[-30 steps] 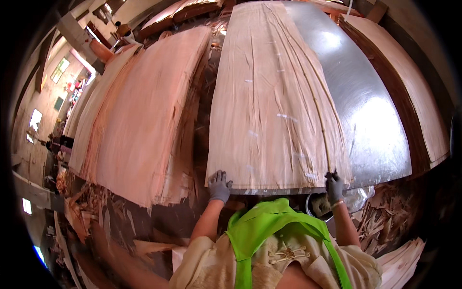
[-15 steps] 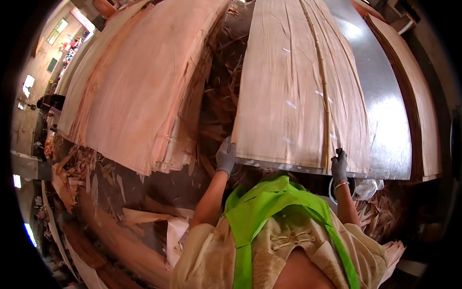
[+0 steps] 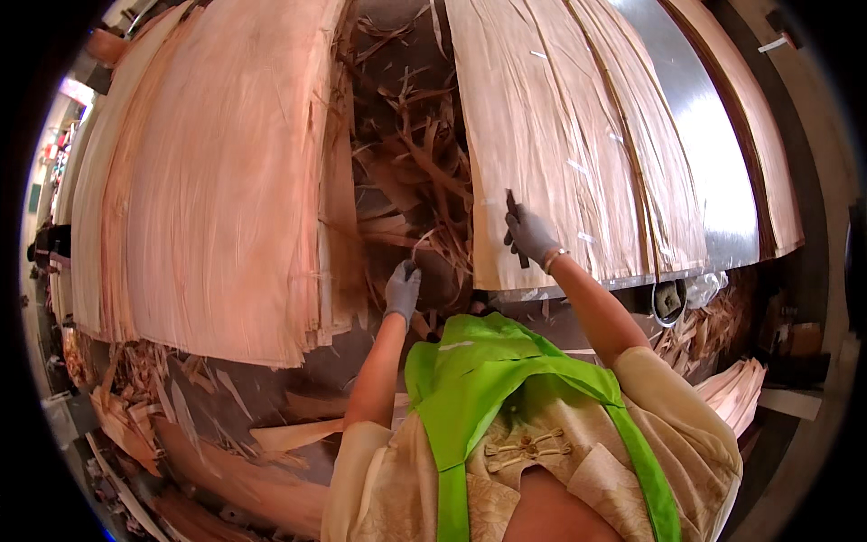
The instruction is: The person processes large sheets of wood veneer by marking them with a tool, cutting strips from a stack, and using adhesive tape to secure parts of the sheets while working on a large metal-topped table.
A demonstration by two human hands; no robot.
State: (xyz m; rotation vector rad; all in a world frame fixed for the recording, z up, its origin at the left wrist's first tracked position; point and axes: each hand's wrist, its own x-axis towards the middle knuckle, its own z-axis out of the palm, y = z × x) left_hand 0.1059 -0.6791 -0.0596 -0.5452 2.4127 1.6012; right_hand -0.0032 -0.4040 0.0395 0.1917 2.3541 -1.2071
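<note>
A pale veneer sheet (image 3: 560,154) lies on a shiny metal table (image 3: 713,172). My right hand (image 3: 531,237), in a grey glove, rests on the sheet's near left part and grips a thin dark tool (image 3: 516,228) that points away from me. My left hand (image 3: 402,289), also gloved, is out over the gap left of the sheet. It pinches a thin curled veneer sliver (image 3: 423,242) just above a pile of veneer scraps (image 3: 415,172).
A large stack of reddish veneer sheets (image 3: 208,190) fills the left side. Offcuts litter the floor (image 3: 181,406) at lower left. A round bucket (image 3: 668,300) sits under the table's near edge, with stacked strips (image 3: 736,390) to its right.
Both hands have left the sheet's near edge. My left hand moved left to the scrap gap and my right hand moved left onto the sheet with the dark tool. My view swung left.
</note>
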